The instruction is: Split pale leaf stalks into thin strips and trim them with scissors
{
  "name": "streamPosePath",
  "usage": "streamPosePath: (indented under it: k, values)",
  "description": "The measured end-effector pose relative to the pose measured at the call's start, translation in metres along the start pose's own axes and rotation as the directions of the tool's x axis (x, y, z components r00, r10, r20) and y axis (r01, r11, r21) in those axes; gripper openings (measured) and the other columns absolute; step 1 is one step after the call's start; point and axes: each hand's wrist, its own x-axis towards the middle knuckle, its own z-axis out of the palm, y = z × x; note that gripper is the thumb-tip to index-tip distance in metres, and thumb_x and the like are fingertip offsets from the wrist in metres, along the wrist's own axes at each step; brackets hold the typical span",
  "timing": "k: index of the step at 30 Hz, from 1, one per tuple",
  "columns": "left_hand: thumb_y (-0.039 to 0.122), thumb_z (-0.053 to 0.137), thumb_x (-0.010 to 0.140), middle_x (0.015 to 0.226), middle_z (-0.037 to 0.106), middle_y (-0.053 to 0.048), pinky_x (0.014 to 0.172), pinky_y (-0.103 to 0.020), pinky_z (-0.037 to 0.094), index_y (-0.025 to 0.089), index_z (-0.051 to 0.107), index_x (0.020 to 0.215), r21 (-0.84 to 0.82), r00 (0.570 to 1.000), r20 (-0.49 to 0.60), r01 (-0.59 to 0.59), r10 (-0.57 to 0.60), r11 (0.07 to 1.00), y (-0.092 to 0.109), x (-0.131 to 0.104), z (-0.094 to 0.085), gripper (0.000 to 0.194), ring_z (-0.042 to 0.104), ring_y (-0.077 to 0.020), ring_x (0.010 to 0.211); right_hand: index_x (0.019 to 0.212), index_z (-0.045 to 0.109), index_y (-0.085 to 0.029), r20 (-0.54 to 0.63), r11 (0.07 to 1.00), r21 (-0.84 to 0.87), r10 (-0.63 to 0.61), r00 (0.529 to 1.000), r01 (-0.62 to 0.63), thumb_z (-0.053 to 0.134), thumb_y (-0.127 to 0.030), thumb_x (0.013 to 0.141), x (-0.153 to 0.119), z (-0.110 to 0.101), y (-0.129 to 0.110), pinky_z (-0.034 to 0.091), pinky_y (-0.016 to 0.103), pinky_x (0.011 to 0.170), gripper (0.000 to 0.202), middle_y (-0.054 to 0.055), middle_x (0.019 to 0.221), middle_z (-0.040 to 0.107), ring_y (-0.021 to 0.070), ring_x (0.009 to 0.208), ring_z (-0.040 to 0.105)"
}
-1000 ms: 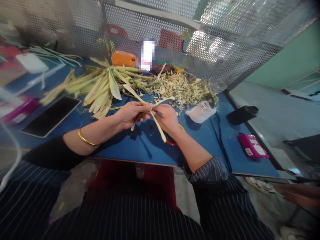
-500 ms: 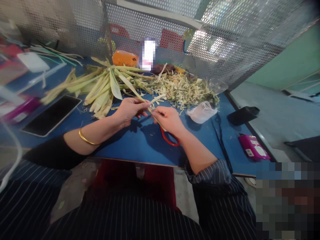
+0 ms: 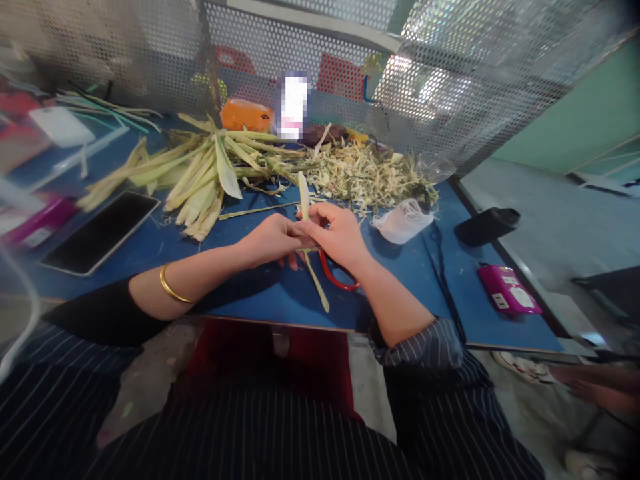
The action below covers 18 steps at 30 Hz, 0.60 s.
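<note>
Close together over the blue table, both my hands are closed on a pale strip of corn husk (image 3: 317,287). My left hand (image 3: 273,240) pinches it from the left, its thumb meeting the right thumb. From the right, my right hand (image 3: 337,237) grips it too. One end of the strip stands up above the fingers and another hangs down toward me; the middle is hidden by the fingers. Below my right hand is a red looped handle (image 3: 340,283), probably of scissors, the rest out of sight. Behind my hands lie a bundle of corn husks (image 3: 200,180) and a heap of shredded husk (image 3: 363,177).
A dark phone (image 3: 103,230) lies on the left. On the right are a white string bundle (image 3: 404,221), a black pouch (image 3: 487,227), a black cord (image 3: 443,280) and a purple pack (image 3: 509,290). An orange pack (image 3: 246,115) stands before the perforated metal screen (image 3: 280,40).
My hands have come together and the husk strip has turned from slanting to more upright, one end now hanging below my fingers. A narrow husk piece now shows on the table behind my left hand.
</note>
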Motion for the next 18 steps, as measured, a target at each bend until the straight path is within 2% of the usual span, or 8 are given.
streamPosePath:
  k: [2, 4, 6, 8, 11, 14, 18]
  values:
    - [0.037, 0.068, 0.077, 0.06, 0.069, -0.01, 0.035, -0.018, 0.04, 0.012, 0.07, 0.06, 0.042, 1.0, 0.025, 0.002, -0.003, 0.999, 0.0, -0.001, 0.003, 0.03, 0.061, -0.0137, 0.042, 0.077, 0.064, -0.019, 0.022, 0.985, 0.149, 0.081, 0.996, -0.083, 0.064, -0.039, 0.08, 0.0, 0.002, 0.0, 0.038, 0.025, 0.054, 0.02, -0.004, 0.059, 0.052, 0.0111, 0.055, 0.048]
    - [0.035, 0.068, 0.077, 0.056, 0.067, -0.009, 0.035, -0.018, 0.039, 0.013, 0.07, 0.06, 0.038, 1.0, 0.01, 0.013, -0.013, 0.999, 0.0, 0.0, 0.003, 0.028, 0.06, -0.0131, 0.04, 0.077, 0.061, -0.019, -0.085, 0.966, 0.239, 0.118, 0.989, -0.094, 0.059, -0.039, 0.084, -0.001, 0.001, -0.001, 0.038, 0.025, 0.052, 0.021, -0.005, 0.055, 0.049, 0.0103, 0.051, 0.047]
    - [0.033, 0.068, 0.076, 0.055, 0.066, -0.008, 0.034, -0.018, 0.038, 0.013, 0.07, 0.061, -0.014, 0.997, -0.063, 0.032, -0.032, 0.999, -0.001, 0.003, 0.0, 0.025, 0.058, -0.0122, 0.039, 0.082, 0.059, -0.02, -0.213, 0.973, 0.23, 0.087, 0.973, -0.037, 0.055, -0.039, 0.088, -0.005, -0.001, -0.004, 0.041, 0.026, 0.055, 0.02, -0.004, 0.057, 0.052, 0.011, 0.052, 0.051]
    - [0.031, 0.067, 0.077, 0.059, 0.068, -0.009, 0.034, -0.018, 0.038, 0.013, 0.07, 0.062, -0.116, 0.988, -0.145, 0.04, -0.057, 0.992, -0.002, 0.006, -0.004, 0.024, 0.058, -0.0119, 0.04, 0.087, 0.059, -0.021, -0.267, 0.993, 0.107, -0.019, 0.963, 0.05, 0.051, -0.037, 0.091, -0.009, -0.003, -0.007, 0.045, 0.028, 0.063, 0.018, -0.001, 0.066, 0.06, 0.013, 0.06, 0.058]
    - [0.025, 0.065, 0.076, 0.065, 0.07, -0.009, 0.036, -0.019, 0.04, 0.013, 0.068, 0.064, -0.311, 0.972, -0.206, 0.045, -0.114, 0.949, -0.006, 0.012, -0.012, 0.018, 0.061, -0.0126, 0.045, 0.088, 0.061, -0.022, -0.2, 0.952, -0.221, -0.256, 0.946, 0.211, 0.05, -0.032, 0.092, -0.014, -0.002, -0.007, 0.045, 0.033, 0.08, 0.016, 0.003, 0.082, 0.07, 0.0161, 0.076, 0.063]
    - [0.019, 0.065, 0.073, 0.071, 0.072, -0.008, 0.045, -0.019, 0.047, 0.012, 0.069, 0.07, -0.462, 0.977, -0.167, 0.038, -0.13, 0.886, -0.007, 0.014, -0.018, 0.008, 0.066, -0.0136, 0.055, 0.088, 0.063, -0.022, -0.083, 0.839, -0.424, -0.41, 0.908, 0.34, 0.05, -0.028, 0.093, -0.014, 0.001, -0.004, 0.041, 0.035, 0.088, 0.015, 0.003, 0.087, 0.072, 0.017, 0.082, 0.063]
    - [0.012, 0.062, 0.071, 0.071, 0.071, -0.009, 0.052, -0.018, 0.052, 0.01, 0.069, 0.073, -0.609, 0.979, -0.092, 0.089, -0.181, 0.789, -0.001, 0.012, -0.021, 0.007, 0.07, -0.0157, 0.066, 0.086, 0.065, -0.023, -0.074, 0.77, -0.535, -0.453, 0.888, 0.348, 0.05, -0.027, 0.093, -0.012, 0.002, 0.0, 0.038, 0.036, 0.087, 0.016, 0.003, 0.086, 0.071, 0.0178, 0.083, 0.061]
